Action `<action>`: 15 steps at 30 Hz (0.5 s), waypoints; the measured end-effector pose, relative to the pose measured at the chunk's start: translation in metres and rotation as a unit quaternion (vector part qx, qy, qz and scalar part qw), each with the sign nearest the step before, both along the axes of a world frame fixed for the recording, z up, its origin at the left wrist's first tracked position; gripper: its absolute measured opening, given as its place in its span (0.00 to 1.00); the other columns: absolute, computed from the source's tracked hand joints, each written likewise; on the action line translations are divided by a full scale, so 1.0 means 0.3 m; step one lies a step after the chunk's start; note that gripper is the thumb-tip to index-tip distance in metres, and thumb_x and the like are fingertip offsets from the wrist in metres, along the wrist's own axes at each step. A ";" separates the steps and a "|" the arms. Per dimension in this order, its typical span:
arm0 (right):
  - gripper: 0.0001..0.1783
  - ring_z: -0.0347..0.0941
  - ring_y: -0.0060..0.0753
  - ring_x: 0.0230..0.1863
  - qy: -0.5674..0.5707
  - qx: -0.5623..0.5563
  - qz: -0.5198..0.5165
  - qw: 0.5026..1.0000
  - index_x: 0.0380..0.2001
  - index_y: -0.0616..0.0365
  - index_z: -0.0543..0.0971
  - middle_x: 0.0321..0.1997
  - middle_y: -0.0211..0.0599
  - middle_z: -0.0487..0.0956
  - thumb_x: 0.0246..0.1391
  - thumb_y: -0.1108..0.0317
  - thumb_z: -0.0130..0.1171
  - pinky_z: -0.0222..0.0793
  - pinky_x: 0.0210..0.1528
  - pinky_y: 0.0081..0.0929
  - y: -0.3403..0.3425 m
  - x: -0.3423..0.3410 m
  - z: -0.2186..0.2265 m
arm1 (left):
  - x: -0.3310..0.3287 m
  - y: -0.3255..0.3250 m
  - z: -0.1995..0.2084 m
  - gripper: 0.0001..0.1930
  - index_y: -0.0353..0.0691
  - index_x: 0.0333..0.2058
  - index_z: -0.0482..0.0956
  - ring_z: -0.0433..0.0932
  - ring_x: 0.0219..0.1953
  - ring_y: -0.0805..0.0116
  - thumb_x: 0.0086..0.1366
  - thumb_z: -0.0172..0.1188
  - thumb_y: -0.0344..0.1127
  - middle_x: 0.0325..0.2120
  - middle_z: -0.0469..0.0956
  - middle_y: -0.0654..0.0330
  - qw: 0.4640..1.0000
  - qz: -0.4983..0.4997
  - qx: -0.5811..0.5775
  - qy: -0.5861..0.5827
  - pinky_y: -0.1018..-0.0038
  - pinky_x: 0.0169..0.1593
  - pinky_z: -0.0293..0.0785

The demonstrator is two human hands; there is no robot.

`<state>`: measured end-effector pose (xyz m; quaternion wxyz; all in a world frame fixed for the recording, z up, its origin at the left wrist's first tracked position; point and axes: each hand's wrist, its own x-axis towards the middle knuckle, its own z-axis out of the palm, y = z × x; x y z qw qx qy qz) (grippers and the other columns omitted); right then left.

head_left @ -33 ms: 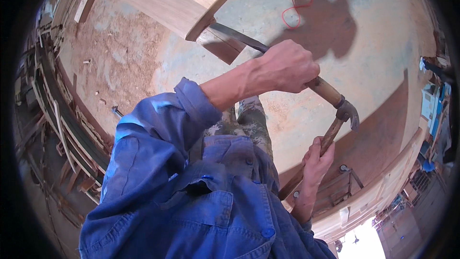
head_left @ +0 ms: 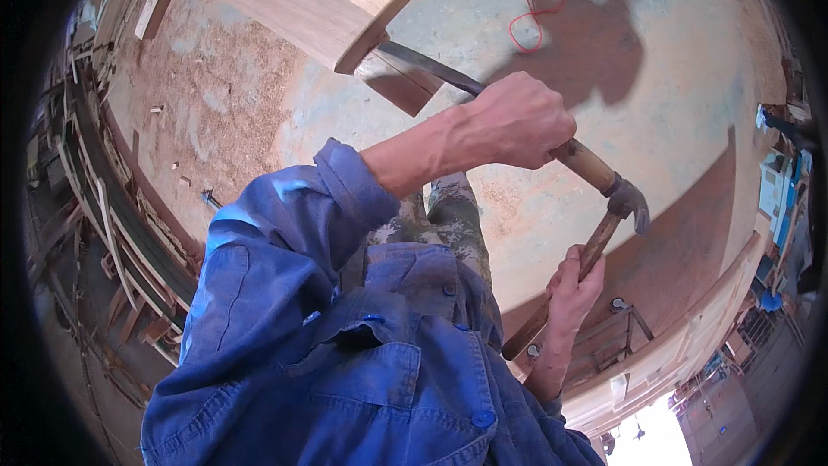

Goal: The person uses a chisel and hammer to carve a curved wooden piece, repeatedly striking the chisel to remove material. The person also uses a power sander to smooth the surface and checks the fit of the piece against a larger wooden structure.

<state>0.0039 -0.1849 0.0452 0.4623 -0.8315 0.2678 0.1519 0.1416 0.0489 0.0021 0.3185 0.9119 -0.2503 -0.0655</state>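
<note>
My left hand [head_left: 522, 121] is wrapped round the wooden handle of a long chisel [head_left: 435, 67]. The chisel's dark blade runs up and left to the corner of a pale wooden panel [head_left: 341, 13], beside a short block [head_left: 401, 82] beneath it; the blade's tip is hidden there. In my right hand [head_left: 573, 289] is a claw hammer [head_left: 628, 201], gripped by its wooden shaft. The hammer's head is at the butt of the chisel handle, and they appear to touch or nearly so. The shaft's lower end slants down past my right wrist.
Stacked wood strips [head_left: 112, 207] line the left side. Sawdust and small offcuts lie on the floor [head_left: 216, 78]. A red cord [head_left: 535, 13] curls at the top, near a shadow. Long boards [head_left: 681, 354] and a wheeled metal frame [head_left: 630, 328] are at lower right.
The hammer's head has shifted very slightly to the right. My left hand and the chisel look unmoved.
</note>
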 end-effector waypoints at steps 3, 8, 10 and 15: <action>0.10 0.59 0.14 0.12 -0.036 0.017 -0.015 0.999 0.37 0.60 0.69 0.16 0.24 0.64 0.64 0.64 0.52 0.53 0.11 0.17 0.021 0.052 0.008 | 0.013 -0.010 -0.011 0.05 0.40 0.20 0.82 0.80 0.23 0.49 0.44 0.63 0.35 0.17 0.78 0.52 1.000 0.001 0.021 0.009 0.59 0.26 0.74; 0.12 0.66 0.22 0.16 -0.072 -0.105 0.163 0.978 0.35 0.63 0.70 0.19 0.34 0.71 0.65 0.64 0.52 0.61 0.19 0.27 -0.010 0.073 -0.049 | 0.024 -0.020 -0.020 0.05 0.41 0.21 0.82 0.80 0.23 0.49 0.45 0.63 0.35 0.17 0.79 0.51 0.998 -0.013 0.051 0.029 0.58 0.27 0.74; 0.11 0.68 0.24 0.18 -0.037 -0.071 0.139 0.987 0.35 0.63 0.70 0.21 0.38 0.73 0.65 0.64 0.52 0.63 0.21 0.29 -0.034 0.084 -0.039 | 0.018 -0.012 -0.022 0.05 0.41 0.22 0.82 0.80 0.24 0.49 0.47 0.64 0.35 0.17 0.79 0.51 0.997 -0.026 0.067 0.033 0.58 0.27 0.75; 0.10 0.66 0.20 0.17 -0.098 -0.104 0.185 0.972 0.37 0.61 0.70 0.20 0.32 0.71 0.64 0.64 0.53 0.61 0.20 0.25 -0.067 0.038 -0.086 | 0.014 -0.033 -0.064 0.05 0.41 0.22 0.84 0.81 0.25 0.50 0.44 0.63 0.33 0.18 0.80 0.53 0.996 -0.020 0.073 0.041 0.59 0.29 0.76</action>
